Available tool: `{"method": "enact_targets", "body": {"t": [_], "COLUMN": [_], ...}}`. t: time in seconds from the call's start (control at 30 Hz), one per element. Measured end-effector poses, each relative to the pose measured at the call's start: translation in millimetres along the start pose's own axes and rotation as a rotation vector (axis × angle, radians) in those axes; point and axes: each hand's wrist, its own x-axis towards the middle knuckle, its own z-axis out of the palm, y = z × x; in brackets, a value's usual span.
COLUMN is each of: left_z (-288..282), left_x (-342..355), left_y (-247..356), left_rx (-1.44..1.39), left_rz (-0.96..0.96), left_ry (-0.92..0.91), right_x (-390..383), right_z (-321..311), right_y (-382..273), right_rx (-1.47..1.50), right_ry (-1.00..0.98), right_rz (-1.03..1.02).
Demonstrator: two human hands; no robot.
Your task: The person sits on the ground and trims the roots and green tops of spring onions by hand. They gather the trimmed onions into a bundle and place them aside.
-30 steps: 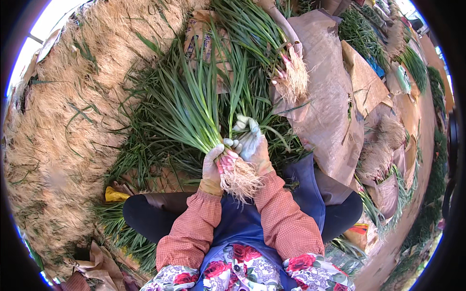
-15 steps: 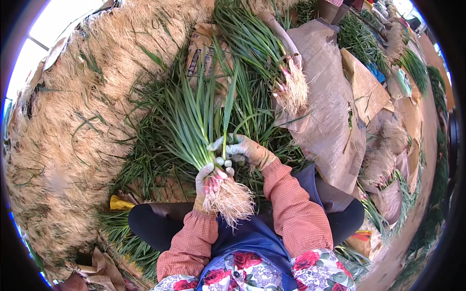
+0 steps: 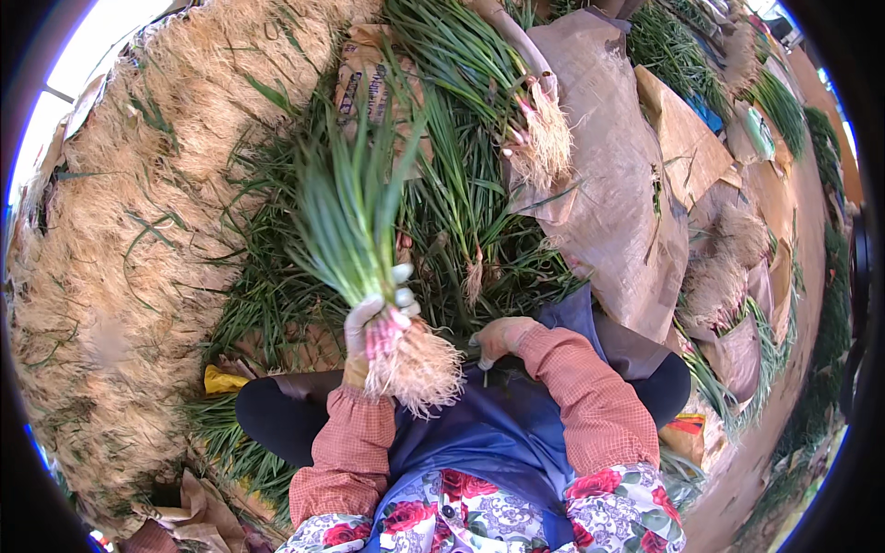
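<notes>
Your left hand point(image 3: 358, 334) wrapped around a bunch of green plants point(image 3: 369, 267) at its pinkish stems, the roots point(image 3: 415, 369) toward your blue apron point(image 3: 479, 415), your right hand point(image 3: 502, 339) apart at the apron's upper edge, half curled, whether holding anything I cannot tell.

Near eleven o'clock the held leaves point(image 3: 350, 198) blur. The top edge cuts a bunch point(image 3: 461, 60) at twelve; toward five, the right fingers point(image 3: 486, 362) are partly hidden.

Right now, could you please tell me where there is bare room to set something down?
The brown sheet looks mostly bare between the lying rooted bundle and the tan paper. Loose green leaves crowd the space beyond the right hand.
</notes>
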Motion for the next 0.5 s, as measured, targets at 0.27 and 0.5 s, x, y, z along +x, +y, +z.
{"method": "enact_targets", "body": {"t": [0.27, 0.5], "left_z": [-6.8, -38.7], "left_x": [20.6, 22.8], "left_y": [-3.2, -35.0], "left_rx": [0.089, 0.349], "left_rz": [-0.033, -0.074], "left_ry": [-0.045, 0.127], "right_x": [11.0, -1.8], "right_z": [-68.4, -92.5], "right_y": [45.7, -12.7], "right_rx": [0.632, 0.839], "right_ry": [0.886, 0.434], "right_rz": [0.463, -0.036]}}
